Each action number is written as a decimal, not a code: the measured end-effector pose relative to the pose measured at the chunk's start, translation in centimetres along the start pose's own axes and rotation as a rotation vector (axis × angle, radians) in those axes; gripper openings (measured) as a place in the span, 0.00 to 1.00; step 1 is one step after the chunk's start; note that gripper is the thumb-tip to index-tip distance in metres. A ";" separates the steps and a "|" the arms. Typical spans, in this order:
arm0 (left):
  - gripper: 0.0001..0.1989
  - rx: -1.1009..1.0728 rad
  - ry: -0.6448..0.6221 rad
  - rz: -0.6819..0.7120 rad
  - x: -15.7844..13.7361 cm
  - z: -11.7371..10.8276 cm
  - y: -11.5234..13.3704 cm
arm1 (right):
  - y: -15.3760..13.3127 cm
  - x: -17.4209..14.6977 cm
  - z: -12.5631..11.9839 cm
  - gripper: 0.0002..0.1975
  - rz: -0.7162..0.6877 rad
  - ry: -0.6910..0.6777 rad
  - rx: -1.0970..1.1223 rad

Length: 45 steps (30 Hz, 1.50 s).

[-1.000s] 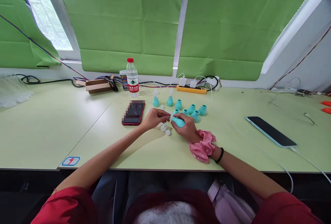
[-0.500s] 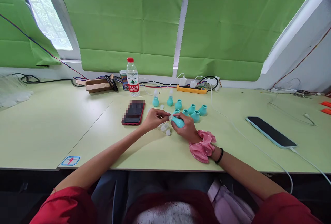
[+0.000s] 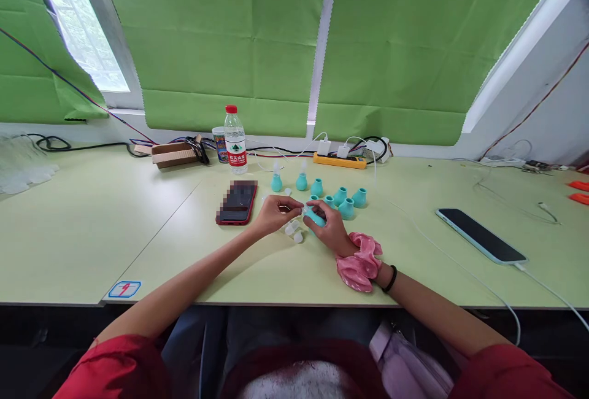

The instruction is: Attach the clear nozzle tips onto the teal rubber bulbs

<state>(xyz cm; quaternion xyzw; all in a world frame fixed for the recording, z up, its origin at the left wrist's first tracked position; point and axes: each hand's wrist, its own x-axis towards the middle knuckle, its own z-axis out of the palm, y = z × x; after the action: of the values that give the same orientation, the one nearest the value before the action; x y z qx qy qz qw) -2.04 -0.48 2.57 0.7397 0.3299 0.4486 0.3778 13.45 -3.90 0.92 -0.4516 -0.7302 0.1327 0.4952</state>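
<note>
My right hand (image 3: 330, 227) is closed round a turquoise rubber bulb (image 3: 315, 217), which lies tilted with its neck toward the left. At that neck my left hand (image 3: 276, 213) pinches a small clear nozzle (image 3: 304, 207); whether it is seated in the bulb I cannot tell. Below the fingers lie several translucent white plastic pieces (image 3: 298, 237). Behind my hands, two turquoise bulbs with clear tips, a left one (image 3: 277, 183) and a right one (image 3: 301, 182), stand upright. Several open-necked bulbs (image 3: 359, 197) stand to their right, some partly hidden by my right hand.
A red-cased phone (image 3: 237, 202) lies left of my hands, a charging phone (image 3: 481, 236) to the right. Behind stand a water bottle (image 3: 236, 141), a cup (image 3: 220, 144), a cardboard box (image 3: 175, 154) and an orange power strip (image 3: 339, 160). A white cable crosses the table at right.
My right hand and the bulb have shifted slightly, with more of the bulb now covered by the fingers. My left hand keeps its pinch at the neck.
</note>
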 end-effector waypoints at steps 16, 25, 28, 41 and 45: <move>0.08 0.410 0.165 0.249 -1.2 1.0 1.1 | 0.0 0.0 0.1 0.10 -0.059 0.069 -0.076; 0.07 0.454 0.124 0.366 -1.3 1.0 0.8 | 0.2 -0.2 0.1 0.10 -0.121 0.068 -0.176; 0.06 0.422 0.101 0.321 -1.3 0.9 0.9 | 0.2 -0.3 0.1 0.10 -0.139 0.067 -0.186; 0.05 -0.059 -0.030 -0.052 -0.4 0.3 0.8 | 0.0 -0.1 -0.3 0.11 -0.117 0.000 -0.060; 0.05 -0.276 -0.059 -0.156 -0.3 0.1 1.0 | 0.0 -0.1 -0.4 0.11 -0.109 -0.015 -0.009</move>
<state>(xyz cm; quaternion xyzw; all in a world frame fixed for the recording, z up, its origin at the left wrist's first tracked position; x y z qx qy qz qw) -1.96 -1.22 3.24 0.6655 0.3104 0.4372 0.5192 13.78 -4.02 1.04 -0.4123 -0.7580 0.1054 0.4943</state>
